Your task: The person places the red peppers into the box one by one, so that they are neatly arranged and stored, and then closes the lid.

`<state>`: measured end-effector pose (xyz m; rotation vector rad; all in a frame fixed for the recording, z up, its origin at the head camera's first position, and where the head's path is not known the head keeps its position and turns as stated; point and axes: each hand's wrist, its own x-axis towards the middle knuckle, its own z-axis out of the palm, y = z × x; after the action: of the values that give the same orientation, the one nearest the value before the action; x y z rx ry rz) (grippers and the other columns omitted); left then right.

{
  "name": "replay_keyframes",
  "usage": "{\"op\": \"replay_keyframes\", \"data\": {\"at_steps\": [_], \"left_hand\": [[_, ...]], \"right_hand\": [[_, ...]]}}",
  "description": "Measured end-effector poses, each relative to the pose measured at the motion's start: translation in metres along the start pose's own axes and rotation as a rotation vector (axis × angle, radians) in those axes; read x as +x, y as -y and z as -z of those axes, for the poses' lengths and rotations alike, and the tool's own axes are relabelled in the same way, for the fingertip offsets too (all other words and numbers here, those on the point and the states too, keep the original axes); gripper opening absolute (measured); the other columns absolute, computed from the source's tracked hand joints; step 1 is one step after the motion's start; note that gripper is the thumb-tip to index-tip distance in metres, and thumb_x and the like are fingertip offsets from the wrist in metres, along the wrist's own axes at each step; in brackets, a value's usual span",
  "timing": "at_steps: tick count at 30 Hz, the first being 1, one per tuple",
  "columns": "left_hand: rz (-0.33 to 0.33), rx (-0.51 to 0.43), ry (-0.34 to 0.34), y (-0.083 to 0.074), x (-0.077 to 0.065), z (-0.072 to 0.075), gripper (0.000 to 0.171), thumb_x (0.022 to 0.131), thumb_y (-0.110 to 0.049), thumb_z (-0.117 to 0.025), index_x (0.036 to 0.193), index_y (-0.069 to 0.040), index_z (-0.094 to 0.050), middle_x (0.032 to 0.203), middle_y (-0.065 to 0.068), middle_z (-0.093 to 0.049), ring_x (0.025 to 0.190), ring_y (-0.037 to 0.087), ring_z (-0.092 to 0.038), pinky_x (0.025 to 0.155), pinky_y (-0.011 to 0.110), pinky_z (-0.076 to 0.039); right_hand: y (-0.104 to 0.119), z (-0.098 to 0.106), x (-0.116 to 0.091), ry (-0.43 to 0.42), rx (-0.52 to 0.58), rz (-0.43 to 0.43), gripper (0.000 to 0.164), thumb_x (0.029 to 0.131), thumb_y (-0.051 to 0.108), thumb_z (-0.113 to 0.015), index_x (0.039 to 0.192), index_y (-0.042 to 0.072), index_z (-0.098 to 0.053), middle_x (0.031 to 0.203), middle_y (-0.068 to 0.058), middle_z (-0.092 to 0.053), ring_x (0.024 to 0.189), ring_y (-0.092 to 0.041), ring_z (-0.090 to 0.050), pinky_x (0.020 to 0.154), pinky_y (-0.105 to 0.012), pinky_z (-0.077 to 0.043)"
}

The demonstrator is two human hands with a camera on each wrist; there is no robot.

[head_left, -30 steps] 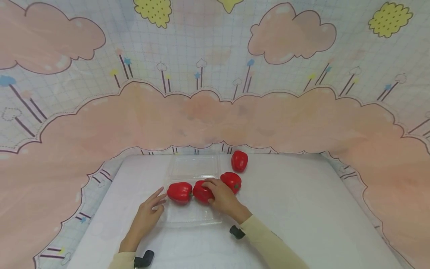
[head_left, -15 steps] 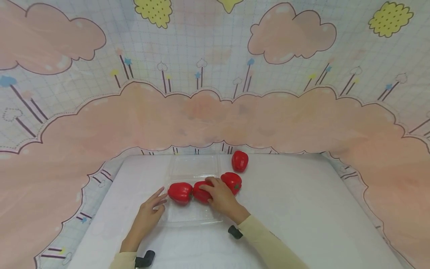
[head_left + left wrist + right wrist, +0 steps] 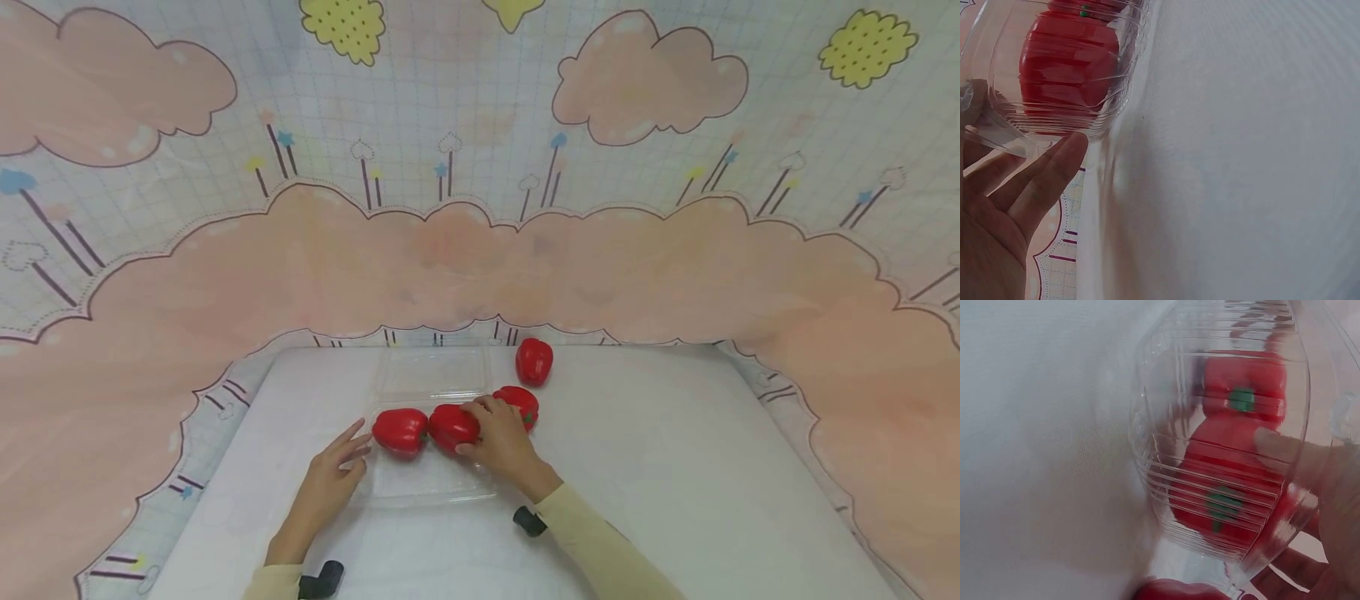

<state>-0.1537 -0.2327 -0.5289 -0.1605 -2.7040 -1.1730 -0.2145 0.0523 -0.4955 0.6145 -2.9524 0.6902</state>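
Two red bell peppers lie side by side in a clear plastic clamshell box (image 3: 427, 483), its lid folded back behind. My right hand (image 3: 506, 442) holds the right-hand bell pepper (image 3: 453, 429) at its right end, thumb in front and fingers over the far side. Through the clear wall in the right wrist view, the thumb (image 3: 1282, 447) lies against red flesh, above a green stem. The left bell pepper (image 3: 401, 433) has its stem toward its neighbour. At the box's left edge, my left hand (image 3: 330, 479) has its fingers extended; a fingertip (image 3: 1075, 147) meets the ribbed wall.
Just behind my right hand sits another red bell pepper (image 3: 525, 404), outside the box. A further one (image 3: 534, 362) stands near the back edge of the white table (image 3: 675, 450). A patterned cloth (image 3: 480, 267) hangs behind.
The right hand's fingers have drawn slightly to the right, showing more of the pepper they were covering. The left hand has stayed in place.
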Motion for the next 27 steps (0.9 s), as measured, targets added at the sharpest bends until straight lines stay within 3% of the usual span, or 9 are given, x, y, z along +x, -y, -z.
{"op": "replay_keyframes", "data": {"at_steps": [4,10,18,27], "left_hand": [[0.002,-0.003,0.003,0.0005,0.0002,0.0004,0.044,0.091,-0.001,-0.057,0.134,-0.007,-0.06,0.153,0.01,-0.046,0.116,0.032,-0.066,0.087,0.042,-0.059],[0.011,-0.011,0.009,0.0015,0.0002,0.0,0.044,0.091,0.0,-0.057,0.134,-0.008,-0.06,0.153,0.01,-0.045,0.117,0.032,-0.065,0.087,0.041,-0.059],[0.003,-0.014,0.002,0.0002,-0.0013,-0.0001,0.043,0.09,0.001,-0.057,0.132,-0.006,-0.061,0.153,0.011,-0.045,0.116,0.033,-0.066,0.086,0.041,-0.06],[0.002,-0.012,-0.005,0.0009,-0.0013,-0.0009,0.043,0.09,0.0,-0.058,0.132,-0.006,-0.061,0.153,0.01,-0.045,0.116,0.033,-0.066,0.086,0.04,-0.06]], "right_hand": [[-0.0004,0.0024,-0.0011,0.015,0.04,0.003,0.069,0.075,0.033,-0.085,0.135,0.021,-0.056,0.133,-0.003,-0.058,0.125,-0.023,-0.052,0.103,-0.045,-0.051],[-0.0001,0.0047,-0.0029,0.036,0.109,0.019,0.065,0.076,0.025,-0.084,0.134,0.018,-0.056,0.134,-0.003,-0.057,0.124,-0.023,-0.055,0.091,-0.038,-0.06],[-0.0007,0.0052,-0.0032,0.028,0.056,0.039,0.064,0.077,0.027,-0.082,0.135,0.018,-0.058,0.132,-0.004,-0.056,0.122,-0.023,-0.054,0.089,-0.039,-0.061],[-0.0017,0.0044,-0.004,0.012,0.071,0.044,0.065,0.077,0.026,-0.08,0.136,0.017,-0.054,0.134,-0.004,-0.057,0.123,-0.023,-0.055,0.094,-0.039,-0.059]]}}
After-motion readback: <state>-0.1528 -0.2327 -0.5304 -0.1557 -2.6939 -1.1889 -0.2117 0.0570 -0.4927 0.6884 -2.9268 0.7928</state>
